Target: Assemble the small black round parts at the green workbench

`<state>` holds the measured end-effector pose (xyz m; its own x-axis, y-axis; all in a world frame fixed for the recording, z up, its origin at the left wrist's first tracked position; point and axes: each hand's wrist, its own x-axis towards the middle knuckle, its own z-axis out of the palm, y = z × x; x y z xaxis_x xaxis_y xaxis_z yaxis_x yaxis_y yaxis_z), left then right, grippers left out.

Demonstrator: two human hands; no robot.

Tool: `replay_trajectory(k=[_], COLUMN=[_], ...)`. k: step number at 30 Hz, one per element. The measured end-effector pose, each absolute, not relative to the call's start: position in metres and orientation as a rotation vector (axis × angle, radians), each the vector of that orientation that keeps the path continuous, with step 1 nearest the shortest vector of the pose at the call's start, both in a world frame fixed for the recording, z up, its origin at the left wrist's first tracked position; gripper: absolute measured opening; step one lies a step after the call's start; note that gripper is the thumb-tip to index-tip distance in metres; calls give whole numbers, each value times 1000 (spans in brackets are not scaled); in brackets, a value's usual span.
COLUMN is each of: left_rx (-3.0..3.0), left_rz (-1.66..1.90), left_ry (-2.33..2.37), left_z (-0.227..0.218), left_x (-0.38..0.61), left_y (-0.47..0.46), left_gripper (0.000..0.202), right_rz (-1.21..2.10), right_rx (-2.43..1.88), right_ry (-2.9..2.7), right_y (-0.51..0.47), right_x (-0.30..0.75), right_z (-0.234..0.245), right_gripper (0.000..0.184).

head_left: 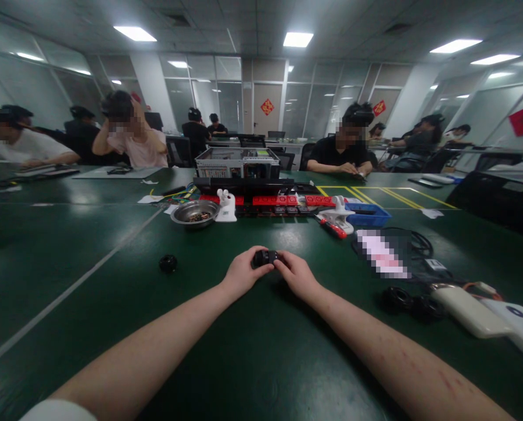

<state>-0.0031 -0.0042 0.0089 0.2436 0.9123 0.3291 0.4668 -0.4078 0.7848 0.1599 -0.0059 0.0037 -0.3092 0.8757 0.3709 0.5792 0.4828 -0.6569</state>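
Observation:
My left hand (243,272) and my right hand (295,273) meet over the green table (90,275), both closed around one small black part (265,257) pinched between the fingertips. The part sits just above the table top. A second small black round piece (168,263) lies loose on the table to the left of my left hand.
Beyond my hands are a metal bowl (195,212), a white holder (227,206), a red-and-black rack (283,202), a red-handled screwdriver (331,227), a blue tray (369,215) and an open computer case (237,162). Black rings (397,299) and white devices (485,316) lie right. Several people sit at the far side.

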Motion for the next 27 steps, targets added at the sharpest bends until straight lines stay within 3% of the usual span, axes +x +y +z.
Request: replay_trajectory(k=[7, 11, 17, 21, 25, 27], left_rx=[1545, 1825, 2173, 2083, 1881, 1731], left_rz=[1009, 1096, 1025, 993, 1026, 1013], left_ry=[1109, 1178, 1213, 1236, 1209, 1154], left_z=[1, 7, 14, 13, 8, 5], left_x=[0, -3, -5, -6, -5, -4], left_y=[2, -3, -10, -9, -3, 0], left_gripper=[40, 40, 45, 48, 44, 44], right_rz=[458, 609, 771, 707, 526, 460], right_rx=[-1085, -1201, -1313, -1277, -1215, -1164], right_ry=[-2058, -1818, -1848, -1926, -2030, -2071], right_y=[-11, -7, 0, -1, -5, -8], right_x=[161, 161, 162, 161, 162, 162], right_z=[7, 5, 0, 1, 7, 9], right_gripper=[42, 31, 49, 45, 22, 23])
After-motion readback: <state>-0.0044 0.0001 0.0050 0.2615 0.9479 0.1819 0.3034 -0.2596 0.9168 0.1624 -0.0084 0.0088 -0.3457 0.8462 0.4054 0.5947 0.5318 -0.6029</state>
